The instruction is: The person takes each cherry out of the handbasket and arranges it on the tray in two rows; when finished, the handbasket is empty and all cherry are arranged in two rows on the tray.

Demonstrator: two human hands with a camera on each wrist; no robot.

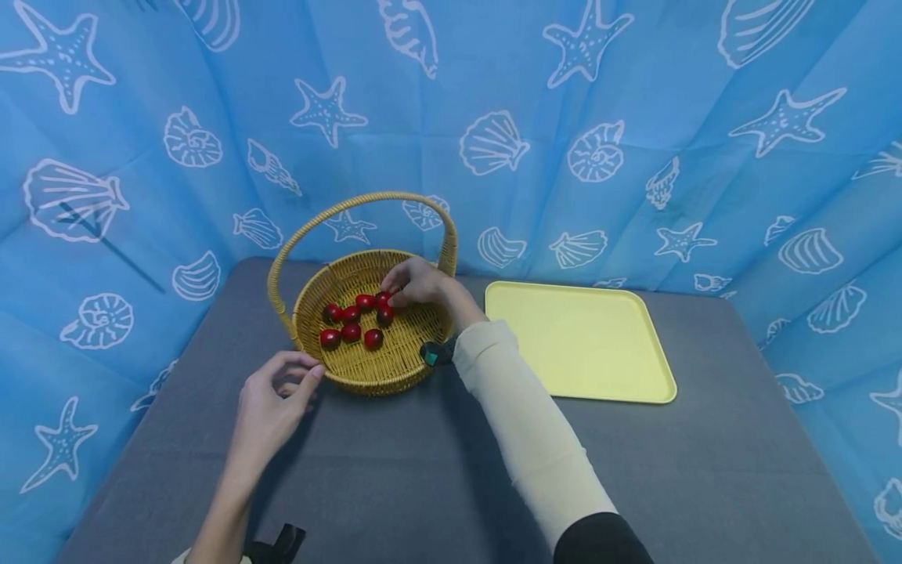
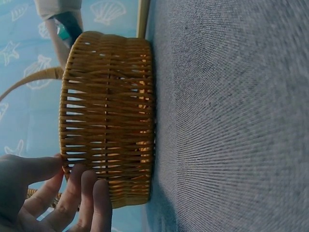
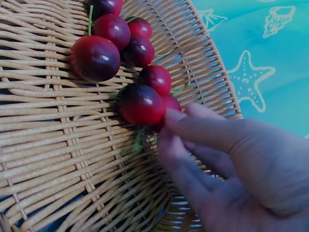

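Several dark red cherries point(image 3: 95, 58) with green stems lie in a round wicker basket point(image 1: 377, 386) with a tall arched handle point(image 1: 366, 200). My left hand point(image 1: 266, 403) pinches the basket's near-left rim; in the left wrist view its thumb is at the rim and the other fingers lie against the woven wall point(image 2: 108, 116). Inside the basket, my right hand point(image 1: 419, 283) has thumb and fingertips around one cherry point(image 3: 171, 103) at the right end of the group. That cherry is partly hidden by the thumb and by a larger cherry point(image 3: 140, 105) beside it.
To the right of the basket lies a pale yellow rectangular tray point(image 1: 578, 341) on the grey cloth-covered table point(image 1: 395, 478). A blue curtain point(image 1: 423, 110) with white shells and starfish hangs behind and at both sides. The basket handle arches up behind my right hand.
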